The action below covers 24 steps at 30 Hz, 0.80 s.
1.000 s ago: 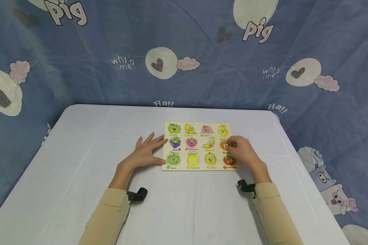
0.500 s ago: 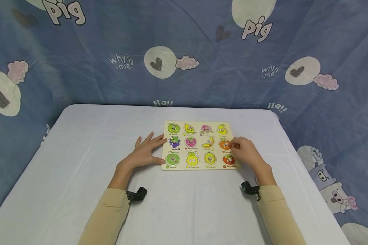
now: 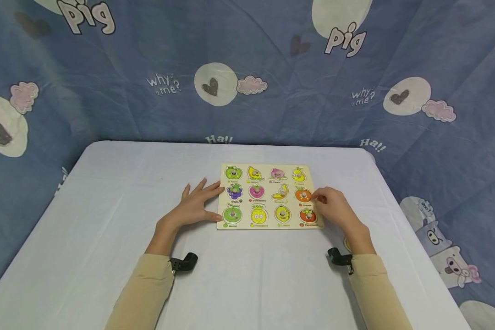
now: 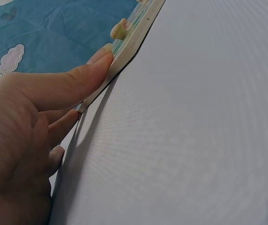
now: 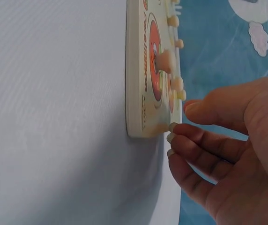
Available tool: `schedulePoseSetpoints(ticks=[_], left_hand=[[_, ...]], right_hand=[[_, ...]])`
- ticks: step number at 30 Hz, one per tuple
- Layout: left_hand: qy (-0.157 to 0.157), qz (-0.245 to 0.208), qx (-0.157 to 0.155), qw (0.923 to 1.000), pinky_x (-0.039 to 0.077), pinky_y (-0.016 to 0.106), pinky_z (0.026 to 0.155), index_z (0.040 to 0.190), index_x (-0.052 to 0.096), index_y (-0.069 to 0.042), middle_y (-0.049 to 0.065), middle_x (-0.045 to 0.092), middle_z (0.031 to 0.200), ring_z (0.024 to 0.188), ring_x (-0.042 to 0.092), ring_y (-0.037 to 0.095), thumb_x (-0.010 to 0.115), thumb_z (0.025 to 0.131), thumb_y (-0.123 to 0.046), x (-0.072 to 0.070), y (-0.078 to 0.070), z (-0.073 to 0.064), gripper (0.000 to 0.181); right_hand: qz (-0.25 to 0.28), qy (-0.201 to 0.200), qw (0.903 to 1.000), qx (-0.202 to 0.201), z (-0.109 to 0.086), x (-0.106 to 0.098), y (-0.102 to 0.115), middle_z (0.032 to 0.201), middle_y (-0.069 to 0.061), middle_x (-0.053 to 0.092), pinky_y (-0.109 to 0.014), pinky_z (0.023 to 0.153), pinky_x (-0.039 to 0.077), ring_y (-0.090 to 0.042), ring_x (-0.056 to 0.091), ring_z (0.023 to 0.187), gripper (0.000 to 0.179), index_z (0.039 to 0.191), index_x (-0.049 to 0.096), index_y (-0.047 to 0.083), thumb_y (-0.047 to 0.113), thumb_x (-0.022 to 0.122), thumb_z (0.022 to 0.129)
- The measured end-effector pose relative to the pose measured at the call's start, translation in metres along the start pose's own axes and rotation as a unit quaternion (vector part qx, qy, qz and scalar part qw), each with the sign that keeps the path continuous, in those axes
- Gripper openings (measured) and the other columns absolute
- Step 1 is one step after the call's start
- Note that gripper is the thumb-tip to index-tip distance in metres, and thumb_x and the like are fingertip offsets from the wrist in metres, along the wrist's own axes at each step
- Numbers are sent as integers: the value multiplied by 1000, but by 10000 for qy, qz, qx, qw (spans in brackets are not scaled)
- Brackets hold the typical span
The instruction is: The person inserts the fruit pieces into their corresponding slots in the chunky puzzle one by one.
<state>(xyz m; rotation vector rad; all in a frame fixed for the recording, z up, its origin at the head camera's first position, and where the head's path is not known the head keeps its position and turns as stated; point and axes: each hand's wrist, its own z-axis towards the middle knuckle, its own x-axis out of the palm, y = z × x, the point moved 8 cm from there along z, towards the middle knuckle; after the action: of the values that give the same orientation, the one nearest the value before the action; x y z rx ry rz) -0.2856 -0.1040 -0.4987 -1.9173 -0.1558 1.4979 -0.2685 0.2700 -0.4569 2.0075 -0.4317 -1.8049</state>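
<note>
A wooden knob puzzle board (image 3: pixel 271 225) lies flat on the table, its fruit pieces in rows. My left hand (image 3: pixel 193 205) has its fingers spread along the board's left edge; in the left wrist view the thumb (image 4: pixel 85 78) touches that edge. Beside the board's right edge is my right hand (image 3: pixel 334 206), close to the orange piece (image 3: pixel 303 195) and above the persimmon piece (image 3: pixel 308 216). Seen from the right wrist, its fingers (image 5: pixel 190 173) are loosely bent, the thumb is apart from them, and nothing is held.
Partly hidden by the right wrist, a small yellowish item (image 3: pixel 347 244) lies on the white-covered table (image 3: pixel 247 284). Wooden knobs (image 5: pixel 166 61) stick up from the pieces. A blue printed cloth (image 3: pixel 272 55) hangs behind the table.
My right hand has drawn back from the orange piece, to the right and slightly towards me, uncovering that piece. A bit of the yellowish item now shows by the wrist. The left hand stays put.
</note>
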Motion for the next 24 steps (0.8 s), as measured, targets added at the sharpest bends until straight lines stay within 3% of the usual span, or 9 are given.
schedulePoseSetpoints(ticks=[24], left_hand=[[8, 23, -58, 10000, -13, 65, 120, 154, 38, -29, -2, 25, 166, 157, 1, 33, 82, 72, -48, 2, 1, 1, 95]], right_hand=[[-21, 46, 9999, 142, -23, -8, -17, 102, -13, 68, -37, 79, 50, -25, 57, 90, 23, 110, 70, 5, 10, 58, 91]])
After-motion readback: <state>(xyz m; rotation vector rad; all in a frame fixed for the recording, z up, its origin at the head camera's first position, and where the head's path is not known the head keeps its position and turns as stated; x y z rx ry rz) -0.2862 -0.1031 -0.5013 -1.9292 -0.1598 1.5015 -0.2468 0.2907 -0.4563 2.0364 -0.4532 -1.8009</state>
